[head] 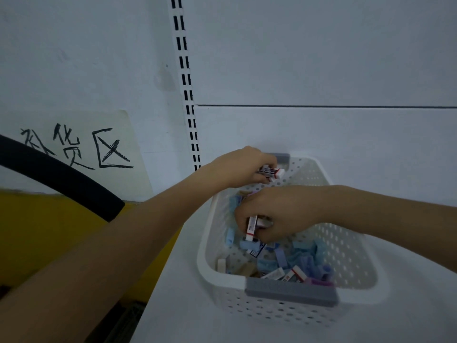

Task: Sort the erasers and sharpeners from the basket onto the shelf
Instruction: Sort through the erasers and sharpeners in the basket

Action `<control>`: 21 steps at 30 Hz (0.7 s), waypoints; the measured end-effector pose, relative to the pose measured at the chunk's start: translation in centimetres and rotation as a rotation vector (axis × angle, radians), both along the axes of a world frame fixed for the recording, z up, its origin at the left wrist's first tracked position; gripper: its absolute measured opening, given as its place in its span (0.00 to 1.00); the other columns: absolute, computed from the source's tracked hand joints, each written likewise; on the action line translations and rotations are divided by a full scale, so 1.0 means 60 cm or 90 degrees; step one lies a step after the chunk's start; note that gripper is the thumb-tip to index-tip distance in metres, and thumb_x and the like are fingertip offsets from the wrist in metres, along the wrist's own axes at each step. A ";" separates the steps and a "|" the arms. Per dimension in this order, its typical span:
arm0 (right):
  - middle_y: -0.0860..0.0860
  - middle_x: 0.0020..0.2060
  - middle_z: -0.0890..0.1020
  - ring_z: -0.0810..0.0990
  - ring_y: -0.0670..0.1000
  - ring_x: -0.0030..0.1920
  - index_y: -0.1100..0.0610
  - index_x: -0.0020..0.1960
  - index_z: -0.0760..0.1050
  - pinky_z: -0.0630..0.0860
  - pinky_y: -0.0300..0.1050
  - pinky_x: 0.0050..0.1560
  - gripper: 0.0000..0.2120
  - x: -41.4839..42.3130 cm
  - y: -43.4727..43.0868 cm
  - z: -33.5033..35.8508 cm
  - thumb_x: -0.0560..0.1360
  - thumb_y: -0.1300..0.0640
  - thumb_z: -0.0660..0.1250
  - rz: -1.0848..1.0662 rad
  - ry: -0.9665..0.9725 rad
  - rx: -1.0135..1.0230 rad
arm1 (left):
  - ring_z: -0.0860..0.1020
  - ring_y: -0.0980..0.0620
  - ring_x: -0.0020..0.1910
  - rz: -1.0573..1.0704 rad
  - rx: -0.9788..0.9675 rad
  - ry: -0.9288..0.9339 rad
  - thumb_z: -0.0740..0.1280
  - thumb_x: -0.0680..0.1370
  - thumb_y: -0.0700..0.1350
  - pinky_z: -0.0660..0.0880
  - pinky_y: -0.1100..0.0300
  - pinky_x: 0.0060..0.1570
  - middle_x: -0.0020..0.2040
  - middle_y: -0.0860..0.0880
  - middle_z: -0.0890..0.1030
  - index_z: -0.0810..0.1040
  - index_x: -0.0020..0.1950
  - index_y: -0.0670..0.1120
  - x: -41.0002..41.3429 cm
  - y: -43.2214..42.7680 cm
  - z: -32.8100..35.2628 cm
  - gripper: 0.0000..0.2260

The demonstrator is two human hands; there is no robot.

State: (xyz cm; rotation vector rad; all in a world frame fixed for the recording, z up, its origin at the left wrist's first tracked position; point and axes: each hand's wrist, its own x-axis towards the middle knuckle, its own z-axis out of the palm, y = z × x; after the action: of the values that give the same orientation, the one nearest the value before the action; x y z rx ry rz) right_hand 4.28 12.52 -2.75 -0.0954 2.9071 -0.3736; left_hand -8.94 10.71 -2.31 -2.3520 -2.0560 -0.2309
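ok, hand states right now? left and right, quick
Left hand: holding a sleeved eraser above the far end of the basket.
Right hand: pinching a red-banded eraser inside the basket.

White perforated basket [346, 256] on white shelf [178, 313], holding blue sharpeners [304, 258] and sleeved erasers [294, 272]; first eraser [272, 172] raised at far rim, second eraser [251, 227] upright mid-basket.

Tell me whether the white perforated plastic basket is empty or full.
Partly full: blue sharpeners and white sleeved erasers litter the floor of the white perforated plastic basket.
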 end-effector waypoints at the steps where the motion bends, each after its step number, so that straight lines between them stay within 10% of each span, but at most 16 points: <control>1: 0.48 0.39 0.75 0.74 0.49 0.40 0.53 0.44 0.71 0.69 0.40 0.41 0.08 0.001 0.000 0.001 0.70 0.63 0.67 0.001 -0.001 -0.005 | 0.74 0.47 0.49 0.000 0.001 0.001 0.66 0.77 0.45 0.66 0.58 0.44 0.50 0.43 0.76 0.73 0.58 0.45 0.000 0.000 0.000 0.11; 21: 0.52 0.52 0.77 0.74 0.50 0.49 0.56 0.60 0.74 0.70 0.40 0.48 0.17 -0.007 -0.006 -0.009 0.72 0.56 0.69 0.000 -0.146 0.061 | 0.74 0.47 0.49 -0.006 0.002 -0.004 0.65 0.77 0.44 0.70 0.56 0.48 0.51 0.43 0.77 0.74 0.58 0.44 0.000 0.000 -0.001 0.11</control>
State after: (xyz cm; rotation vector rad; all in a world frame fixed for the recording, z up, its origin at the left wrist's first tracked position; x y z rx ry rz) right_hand 3.87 12.18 -3.27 -0.0344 2.6927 -0.2271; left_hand -8.93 10.69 -2.37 -2.3623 -2.0471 -0.2414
